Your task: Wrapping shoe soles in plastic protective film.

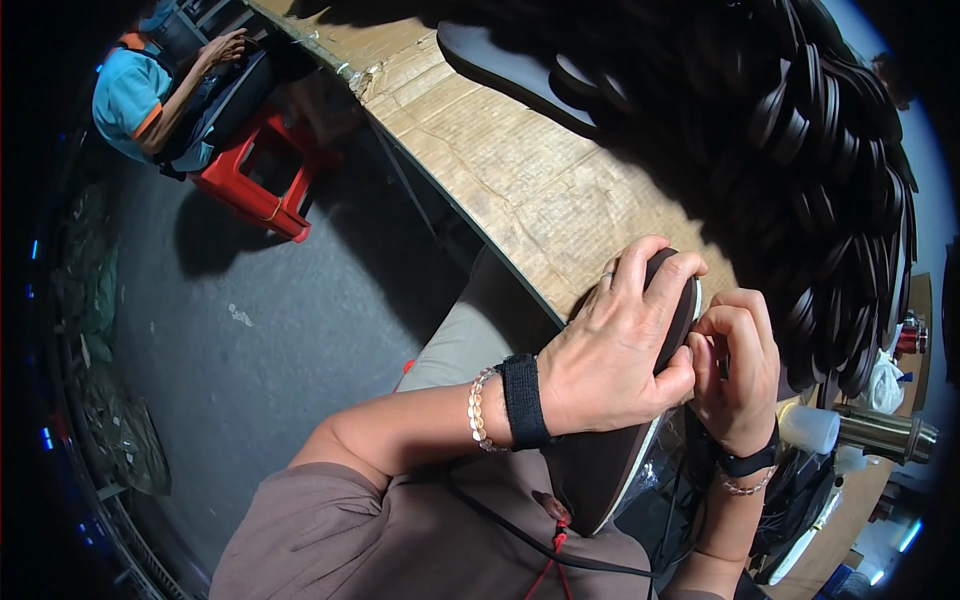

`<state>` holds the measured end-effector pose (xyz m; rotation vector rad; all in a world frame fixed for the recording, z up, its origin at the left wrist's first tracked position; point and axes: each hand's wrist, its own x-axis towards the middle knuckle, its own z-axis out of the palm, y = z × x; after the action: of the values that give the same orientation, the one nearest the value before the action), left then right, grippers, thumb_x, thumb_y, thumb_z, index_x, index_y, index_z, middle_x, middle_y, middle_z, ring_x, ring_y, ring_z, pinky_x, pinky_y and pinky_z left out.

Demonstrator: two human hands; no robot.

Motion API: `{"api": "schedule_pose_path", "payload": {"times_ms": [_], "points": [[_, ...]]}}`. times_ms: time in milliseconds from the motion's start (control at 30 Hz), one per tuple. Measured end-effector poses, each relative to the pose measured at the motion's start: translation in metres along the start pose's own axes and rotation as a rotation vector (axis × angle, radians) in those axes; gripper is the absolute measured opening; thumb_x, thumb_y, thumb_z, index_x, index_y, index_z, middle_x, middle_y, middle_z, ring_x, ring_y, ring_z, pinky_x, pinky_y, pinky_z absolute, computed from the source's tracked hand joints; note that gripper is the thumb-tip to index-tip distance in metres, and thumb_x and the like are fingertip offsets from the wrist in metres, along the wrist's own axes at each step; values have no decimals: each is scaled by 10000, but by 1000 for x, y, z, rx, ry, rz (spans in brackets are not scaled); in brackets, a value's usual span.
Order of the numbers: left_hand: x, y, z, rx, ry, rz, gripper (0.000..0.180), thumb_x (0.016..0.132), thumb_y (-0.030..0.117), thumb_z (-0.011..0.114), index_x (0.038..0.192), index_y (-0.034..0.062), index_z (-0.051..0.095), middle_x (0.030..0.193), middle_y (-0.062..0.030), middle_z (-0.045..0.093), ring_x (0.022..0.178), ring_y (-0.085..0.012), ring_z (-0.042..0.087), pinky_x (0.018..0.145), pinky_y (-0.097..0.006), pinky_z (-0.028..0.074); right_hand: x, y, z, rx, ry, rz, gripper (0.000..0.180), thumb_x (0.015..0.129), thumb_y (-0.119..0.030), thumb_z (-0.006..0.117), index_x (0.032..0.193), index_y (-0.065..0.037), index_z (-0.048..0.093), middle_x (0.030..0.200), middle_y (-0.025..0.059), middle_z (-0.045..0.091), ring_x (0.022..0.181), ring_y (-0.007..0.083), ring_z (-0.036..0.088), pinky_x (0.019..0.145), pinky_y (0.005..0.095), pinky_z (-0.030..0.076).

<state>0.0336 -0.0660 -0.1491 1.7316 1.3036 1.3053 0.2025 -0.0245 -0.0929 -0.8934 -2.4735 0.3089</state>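
A dark brown shoe sole with a pale strip along its right edge stands tilted on edge between my body and the table corner. Across its face lies my left hand, fingers wrapped over the far end and thumb at the pale edge, holding it. Close against that edge, my right hand is curled into a pinch. Whatever sits between its fingertips is too small or hidden to make out. The sole's other face is turned away from view.
A big heap of dark soles covers the far right of the cardboard-topped table. At right stand a metal flask and a translucent cup. Far left, a person in blue sits on a red stool.
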Motion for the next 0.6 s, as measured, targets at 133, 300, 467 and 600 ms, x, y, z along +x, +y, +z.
{"api": "schedule_pose_path", "payload": {"times_ms": [133,300,467,600], "points": [[0,-1,-1,-5,14,10,684,817,111,678,1429,-8,397,1399,-321,381,1346,-525,446,1131,-517,426,4,-3,-4,37,-23,77,215,824,32,754,980,-15,614,960,133,598,767,301,622,642,374,487],[0,1,-3,-8,20,9,668,815,97,687,1416,-6,416,1391,-301,395,1347,-497,447,1142,-496,415,9,2,-3,34,89,68,222,844,37,783,988,-13,621,929,105,583,644,198,541,558,307,438],[4,1,-8,-45,27,-2,561,830,110,690,1333,-3,471,1288,-239,477,1266,-412,502,1121,-449,418,3,6,-8,114,228,130,273,899,30,747,1156,7,657,940,76,582,666,108,499,586,245,415],[10,1,-10,-20,39,-52,464,875,162,675,1272,-3,500,1207,-211,517,1194,-375,548,1072,-426,447,0,3,-22,130,269,135,349,894,33,755,1231,5,666,989,73,610,707,94,514,610,223,433]]}}
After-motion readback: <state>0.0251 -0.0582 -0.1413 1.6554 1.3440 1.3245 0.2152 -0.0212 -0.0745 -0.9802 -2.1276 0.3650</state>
